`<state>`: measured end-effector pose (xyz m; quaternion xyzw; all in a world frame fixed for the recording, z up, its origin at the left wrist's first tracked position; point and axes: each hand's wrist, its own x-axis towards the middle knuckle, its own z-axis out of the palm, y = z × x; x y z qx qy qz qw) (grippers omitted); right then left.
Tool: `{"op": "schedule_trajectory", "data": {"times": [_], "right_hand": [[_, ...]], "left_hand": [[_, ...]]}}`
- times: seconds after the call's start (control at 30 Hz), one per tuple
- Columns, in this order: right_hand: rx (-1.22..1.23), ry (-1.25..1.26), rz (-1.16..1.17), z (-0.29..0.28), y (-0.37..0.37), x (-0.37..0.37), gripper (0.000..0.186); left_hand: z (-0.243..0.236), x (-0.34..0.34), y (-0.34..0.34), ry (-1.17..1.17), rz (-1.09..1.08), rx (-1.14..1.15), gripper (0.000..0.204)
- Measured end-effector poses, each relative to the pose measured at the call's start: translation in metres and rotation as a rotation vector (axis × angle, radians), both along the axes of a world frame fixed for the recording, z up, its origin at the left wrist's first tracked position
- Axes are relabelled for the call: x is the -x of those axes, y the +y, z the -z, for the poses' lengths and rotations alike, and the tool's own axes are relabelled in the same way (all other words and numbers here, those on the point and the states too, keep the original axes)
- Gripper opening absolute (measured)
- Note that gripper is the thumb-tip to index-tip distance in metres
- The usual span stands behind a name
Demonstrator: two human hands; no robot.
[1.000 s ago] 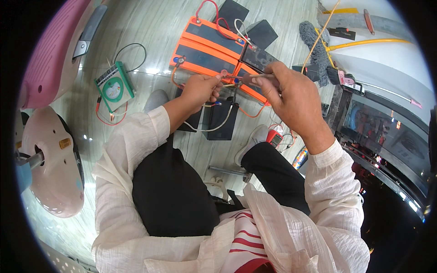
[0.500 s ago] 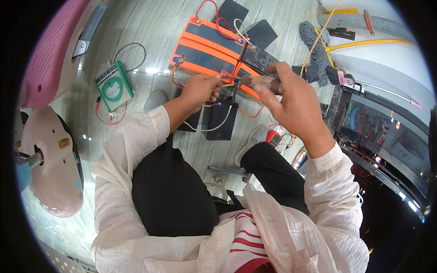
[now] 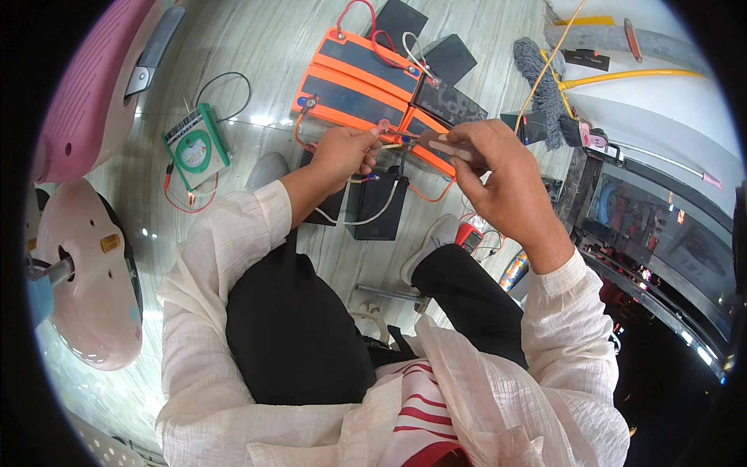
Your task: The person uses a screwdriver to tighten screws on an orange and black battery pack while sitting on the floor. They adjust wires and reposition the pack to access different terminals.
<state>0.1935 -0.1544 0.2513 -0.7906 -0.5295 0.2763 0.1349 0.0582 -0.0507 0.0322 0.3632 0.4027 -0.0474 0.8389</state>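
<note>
Pale streaked floor (image 3: 264, 47) spreads around an orange battery (image 3: 346, 93), every place here being told from it. Just off its near right corner is a screwdriver (image 3: 428, 138), its long axis running left to right, roughly in line with the battery's long edge; the thin shaft points left and slightly away from the person, with the handle at the right end. The right hand (image 3: 504, 171) grasps that handle. The left hand (image 3: 346, 152), at the battery's near edge, has curled fingers beside the shaft's end; I cannot tell whether they pinch anything. A black battery (image 3: 377, 210) stands nearer the person, a green device (image 3: 194, 148) lies left, and a red meter (image 3: 468, 237) lies near and right.
</note>
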Motion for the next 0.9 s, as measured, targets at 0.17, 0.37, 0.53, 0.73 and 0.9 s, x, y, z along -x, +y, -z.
{"op": "schedule_trajectory", "data": {"times": [0.17, 0.37, 0.53, 0.73, 0.9], "right_hand": [[-0.084, -0.045, -0.098, 0.003, -0.009, -0.003, 0.029], [-0.099, -0.021, -0.056, -0.003, -0.013, 0.0, 0.032], [-0.083, -0.027, -0.011, -0.011, -0.012, 0.001, 0.034], [-0.101, -0.094, 0.096, -0.007, -0.014, 0.0, 0.025], [-0.391, 0.715, 0.972, 0.031, -0.022, -0.02, 0.028]], "left_hand": [[-0.002, 0.0, 0.0, -0.006, -0.001, 0.003, 0.044], [-0.005, -0.001, 0.0, 0.016, -0.001, 0.0, 0.043], [-0.001, -0.001, 0.0, 0.005, -0.027, 0.007, 0.039], [-0.001, -0.001, 0.0, 0.001, -0.053, 0.016, 0.035], [0.002, -0.001, 0.0, -0.022, -0.074, 0.038, 0.034]]}}
